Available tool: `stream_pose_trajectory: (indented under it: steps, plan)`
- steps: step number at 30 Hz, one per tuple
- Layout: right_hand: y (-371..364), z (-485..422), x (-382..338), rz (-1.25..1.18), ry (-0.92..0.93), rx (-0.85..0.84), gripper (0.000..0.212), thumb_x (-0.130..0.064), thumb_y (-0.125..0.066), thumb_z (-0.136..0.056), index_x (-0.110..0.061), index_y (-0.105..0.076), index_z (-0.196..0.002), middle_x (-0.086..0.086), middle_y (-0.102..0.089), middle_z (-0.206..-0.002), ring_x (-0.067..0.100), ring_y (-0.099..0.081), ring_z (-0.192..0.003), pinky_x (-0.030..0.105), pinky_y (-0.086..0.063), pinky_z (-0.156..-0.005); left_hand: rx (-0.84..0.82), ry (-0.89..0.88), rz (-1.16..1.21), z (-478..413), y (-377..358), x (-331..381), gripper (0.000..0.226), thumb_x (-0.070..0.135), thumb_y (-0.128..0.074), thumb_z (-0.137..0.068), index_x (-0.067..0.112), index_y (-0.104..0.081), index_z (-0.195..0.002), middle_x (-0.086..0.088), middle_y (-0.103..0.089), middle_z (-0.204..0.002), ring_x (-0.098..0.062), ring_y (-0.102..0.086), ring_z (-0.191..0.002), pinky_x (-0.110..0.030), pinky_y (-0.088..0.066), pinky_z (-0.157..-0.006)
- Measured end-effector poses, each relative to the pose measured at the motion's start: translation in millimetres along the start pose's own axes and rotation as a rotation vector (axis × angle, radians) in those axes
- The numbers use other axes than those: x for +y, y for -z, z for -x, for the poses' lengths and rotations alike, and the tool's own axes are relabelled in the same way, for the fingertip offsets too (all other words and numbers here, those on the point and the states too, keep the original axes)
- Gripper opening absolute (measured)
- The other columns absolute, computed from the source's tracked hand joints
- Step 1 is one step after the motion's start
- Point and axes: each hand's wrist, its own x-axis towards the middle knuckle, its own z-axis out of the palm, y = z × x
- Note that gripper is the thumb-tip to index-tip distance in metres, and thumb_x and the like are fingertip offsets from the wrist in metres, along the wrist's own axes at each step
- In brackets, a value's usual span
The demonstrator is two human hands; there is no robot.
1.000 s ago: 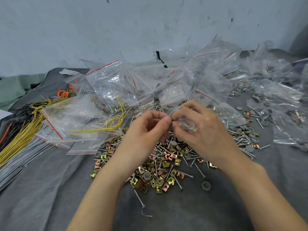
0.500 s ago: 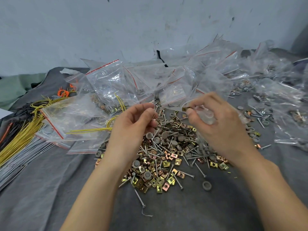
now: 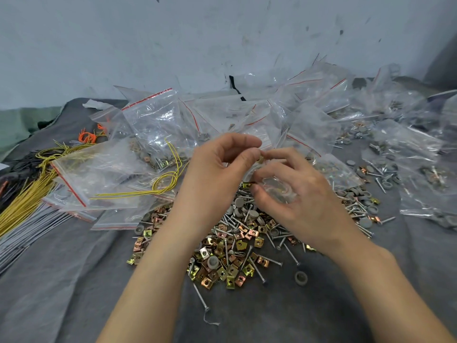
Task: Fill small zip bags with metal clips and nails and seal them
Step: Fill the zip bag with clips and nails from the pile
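Zip bags (image 3: 153, 125), clear with red seal strips, lie heaped from 10 o'clock round to 2 o'clock behind the work, near enough to draw from. At 9 o'clock a bundle of yellow wires (image 3: 22, 204) rests on the grey cloth (image 3: 61, 280), well apart from the hands. Just left of centre, the left hand (image 3: 217, 174) is raised above the pile of clips and nails (image 3: 230, 246); its thumb and forefinger pinch a small brass clip (image 3: 260, 159), tip pointing toward 3 o'clock, apparently to feed it in. Touching those fingertips is the small zip bag (image 3: 277, 191), held above the pile just right of centre. The right hand (image 3: 309, 201) grasps it with fingers curled round the crumpled plastic, thumb and forefinger up at the mouth, probably to keep it spread for the clip. Something gold already shows inside, so filling looks partly done and sealing is not yet begun. At 3 o'clock, filled bags (image 3: 420, 174) sit aside among loose nails and grey discs.
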Motion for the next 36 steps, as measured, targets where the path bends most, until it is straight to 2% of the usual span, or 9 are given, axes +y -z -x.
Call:
stream_pose_trajectory:
  steps: [3,8,14,19,23,27,30,33,36]
  plan:
    - [2.3,-0.5,1.3,-0.005,-0.01,0.02,0.022,-0.045,-0.059,-0.089,-0.028,-0.069,-0.098,-0.008,-0.053,-0.121,0.01,-0.061,-0.102,0.046,-0.049,-0.091,-0.019,-0.041,-0.049,0.7,-1.4,3.2,0.013,0.011,-0.065,-0.094,0.02,-0.071,-0.1,0.006,-0.076,-0.092,-0.001,-0.069,-0.089,-0.01,-0.048,-0.075]
    - [4.2,-0.5,4.9,-0.016,-0.01,0.05,0.017,-0.044,-0.06,-0.089,-0.03,-0.068,-0.096,-0.008,-0.054,-0.121,0.011,-0.062,-0.103,0.043,-0.049,-0.091,0.005,-0.114,-0.067,3.0,-2.9,5.1,0.013,0.011,-0.064,-0.094,0.018,-0.072,-0.101,0.009,-0.076,-0.091,0.005,-0.066,-0.084,-0.008,-0.043,-0.069]
    - [4.6,-0.4,9.0,-0.011,-0.001,0.077,0.018,-0.044,-0.061,-0.089,-0.03,-0.069,-0.097,-0.01,-0.054,-0.12,0.007,-0.061,-0.102,0.033,-0.047,-0.091,-0.075,-0.12,-0.084,4.2,-5.8,1.1,0.018,0.005,-0.063,-0.094,0.017,-0.071,-0.104,0.009,-0.076,-0.093,0.002,-0.069,-0.089,-0.01,-0.047,-0.074]
    - [7.8,0.6,10.1,0.0,-0.024,0.066,0.012,-0.045,-0.061,-0.09,-0.037,-0.066,-0.098,-0.012,-0.054,-0.121,0.005,-0.06,-0.105,0.032,-0.047,-0.092,-0.031,-0.125,-0.147,4.8,-3.1,0.1,0.018,0.014,-0.062,-0.096,0.029,-0.069,-0.104,0.015,-0.072,-0.098,-0.004,-0.066,-0.091,-0.025,-0.053,-0.075]
    - [8.6,0.1,11.6,0.012,-0.035,0.083,0.017,-0.045,-0.06,-0.091,-0.033,-0.068,-0.1,-0.011,-0.055,-0.12,0.003,-0.057,-0.108,0.02,-0.044,-0.091,-0.061,-0.088,-0.186,6.0,4.9,-1.3,0.013,0.024,-0.06,-0.098,0.03,-0.069,-0.104,0.016,-0.069,-0.091,-0.002,-0.063,-0.081,-0.01,-0.043,-0.062]
    - [9.4,0.0,12.2,-0.002,-0.049,0.105,0.016,-0.044,-0.06,-0.092,-0.033,-0.067,-0.1,-0.011,-0.055,-0.119,-0.001,-0.055,-0.11,0.009,-0.04,-0.088,-0.143,-0.051,-0.159,10.1,9.4,-5.1,0.012,0.022,-0.061,-0.097,0.03,-0.069,-0.101,0.014,-0.066,-0.085,0.002,-0.058,-0.073,-0.008,-0.042,-0.056]
    - [9.7,0.2,12.6,-0.009,-0.062,0.105,0.014,-0.045,-0.06,-0.091,-0.036,-0.066,-0.101,-0.012,-0.055,-0.119,-0.001,-0.055,-0.111,0.009,-0.04,-0.088,-0.188,-0.045,-0.141,12.3,9.6,-6.8,0.013,0.02,-0.063,-0.096,0.03,-0.069,-0.102,0.008,-0.068,-0.09,-0.001,-0.061,-0.076,-0.012,-0.047,-0.059]
    - [9.2,0.9,12.6,-0.006,-0.06,0.106,0.018,-0.044,-0.06,-0.091,-0.032,-0.067,-0.102,-0.011,-0.056,-0.118,0.0,-0.056,-0.11,0.01,-0.04,-0.089,-0.183,-0.066,-0.158,12.9,7.4,-8.1,0.012,0.02,-0.065,-0.095,0.03,-0.068,-0.101,0.014,-0.069,-0.091,-0.003,-0.064,-0.081,-0.02,-0.051,-0.068]
    - [9.6,0.4,11.6,-0.011,-0.066,0.096,0.015,-0.044,-0.06,-0.091,-0.034,-0.065,-0.102,-0.012,-0.055,-0.117,0.0,-0.056,-0.107,0.007,-0.038,-0.088,-0.166,-0.079,-0.158,13.2,6.0,-9.0,0.012,0.019,-0.065,-0.095,0.03,-0.067,-0.098,0.018,-0.068,-0.088,-0.001,-0.063,-0.078,-0.018,-0.049,-0.064]
